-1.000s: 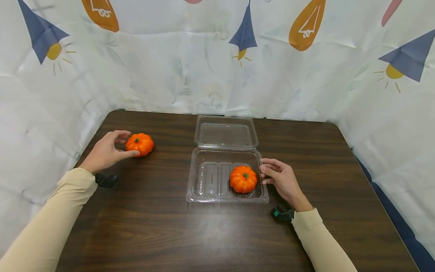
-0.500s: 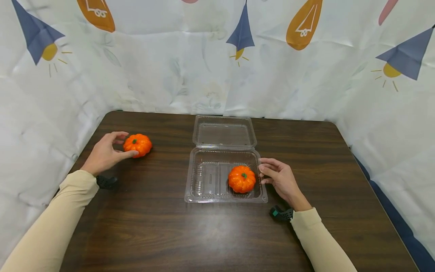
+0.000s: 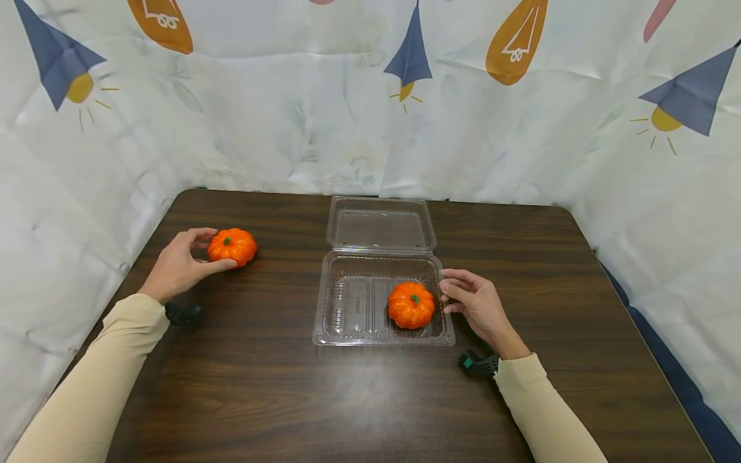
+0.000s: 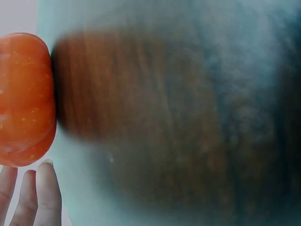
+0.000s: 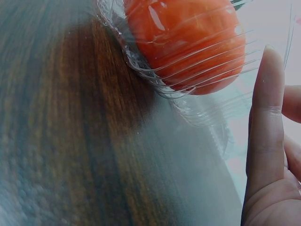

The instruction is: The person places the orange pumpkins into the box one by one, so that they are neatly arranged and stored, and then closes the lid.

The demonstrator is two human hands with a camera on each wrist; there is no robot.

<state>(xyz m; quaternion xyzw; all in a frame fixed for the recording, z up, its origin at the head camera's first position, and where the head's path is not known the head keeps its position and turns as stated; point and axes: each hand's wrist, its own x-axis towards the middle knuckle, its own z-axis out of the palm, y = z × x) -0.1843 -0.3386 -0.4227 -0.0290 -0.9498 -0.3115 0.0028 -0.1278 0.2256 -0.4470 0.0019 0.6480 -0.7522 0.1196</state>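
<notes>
In the head view, an orange toy pumpkin (image 3: 233, 246) with a green stem rests on the brown table at left. My left hand (image 3: 181, 265) is spread around its left side, thumb along the near side, other fingers at the far side. Three fingertips (image 4: 47, 179) lie right at the pumpkin (image 4: 26, 99) in the left wrist view. A second orange pumpkin (image 3: 410, 306) sits in the right half of a clear plastic clamshell box (image 3: 338, 331). My right hand (image 3: 477, 305) has relaxed fingers at the box's right rim; one straight finger (image 5: 268, 103) shows beside the wall.
The box's lid (image 3: 382, 223) lies folded back toward the table's far edge. A dark wood-grain table (image 3: 370, 405) lies under everything. A white patterned curtain (image 3: 278, 122) hangs behind it and at both sides. Dark bands (image 3: 185, 314) circle both wrists.
The whole view has shifted slightly to the left in the frame. Hands, pumpkins and box hold nearly the same places relative to one another.
</notes>
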